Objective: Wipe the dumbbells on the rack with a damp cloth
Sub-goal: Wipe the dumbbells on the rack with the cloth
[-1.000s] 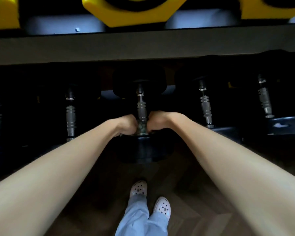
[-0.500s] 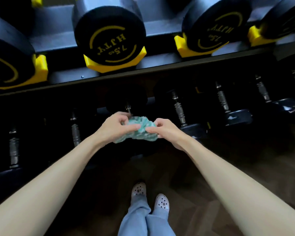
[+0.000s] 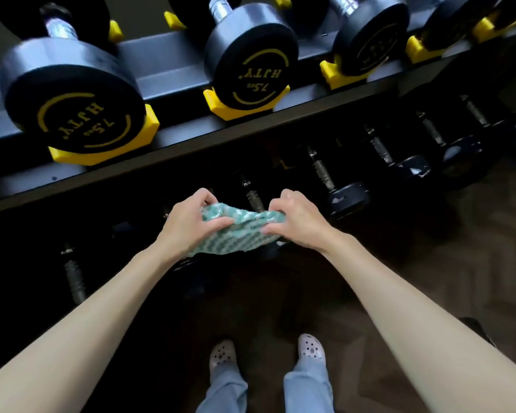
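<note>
The left hand and right hand are both curling round the green cloth and pinching it, in the middle. The dumbbells are sitting on the rack at 12 o'clock. Spreading the cloth flat is likely going to help it wipe well.

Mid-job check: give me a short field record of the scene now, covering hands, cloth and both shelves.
cloth: green and white, bunched, held between both hands
left hand: grips the cloth's left end
right hand: grips the cloth's right end
contact: no dumbbell visibly touched
upper dumbbells: black, marked 7.5 kg, in yellow cradles
lower dumbbells: in deep shadow behind the hands, metal handles showing
rack: grey rail, dark front edge
clogs: pale, on the wood floor
</note>
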`<action>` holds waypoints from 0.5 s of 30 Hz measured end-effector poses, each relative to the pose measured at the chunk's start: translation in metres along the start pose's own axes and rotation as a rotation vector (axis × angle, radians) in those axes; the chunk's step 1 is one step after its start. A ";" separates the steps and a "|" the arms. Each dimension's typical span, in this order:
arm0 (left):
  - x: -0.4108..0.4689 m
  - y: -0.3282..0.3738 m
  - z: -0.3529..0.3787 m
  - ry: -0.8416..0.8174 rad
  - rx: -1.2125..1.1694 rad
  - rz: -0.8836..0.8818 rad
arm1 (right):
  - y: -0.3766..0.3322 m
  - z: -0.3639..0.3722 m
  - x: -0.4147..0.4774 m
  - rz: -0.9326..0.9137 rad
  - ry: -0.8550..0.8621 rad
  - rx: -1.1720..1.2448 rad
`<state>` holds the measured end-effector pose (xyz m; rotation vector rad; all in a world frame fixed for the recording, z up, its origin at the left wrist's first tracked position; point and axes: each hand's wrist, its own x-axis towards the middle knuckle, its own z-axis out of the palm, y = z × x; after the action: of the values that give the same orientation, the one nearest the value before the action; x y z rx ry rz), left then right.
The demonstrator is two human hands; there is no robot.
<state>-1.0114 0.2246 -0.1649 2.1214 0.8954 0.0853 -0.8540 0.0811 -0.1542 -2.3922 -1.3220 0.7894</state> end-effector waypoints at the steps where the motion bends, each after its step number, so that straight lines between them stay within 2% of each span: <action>1: 0.003 0.006 0.007 0.015 0.052 0.062 | 0.009 -0.003 -0.002 0.052 0.097 0.045; 4: 0.007 0.029 0.032 0.090 0.096 0.261 | 0.031 -0.012 -0.010 0.262 0.465 0.225; 6: 0.006 0.050 0.047 0.169 0.106 0.370 | 0.041 -0.020 -0.016 0.300 0.611 0.146; 8: 0.006 0.075 0.065 0.284 0.177 0.476 | 0.055 -0.032 -0.019 0.343 0.642 0.207; 11: 0.012 0.115 0.094 0.425 0.245 0.576 | 0.087 -0.051 -0.018 0.488 0.561 0.671; 15: 0.017 0.162 0.130 0.314 0.052 0.441 | 0.125 -0.070 -0.022 0.559 0.552 1.149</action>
<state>-0.8614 0.0817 -0.1404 2.3612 0.5889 0.6407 -0.7369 -0.0037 -0.1528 -1.7344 0.1032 0.6500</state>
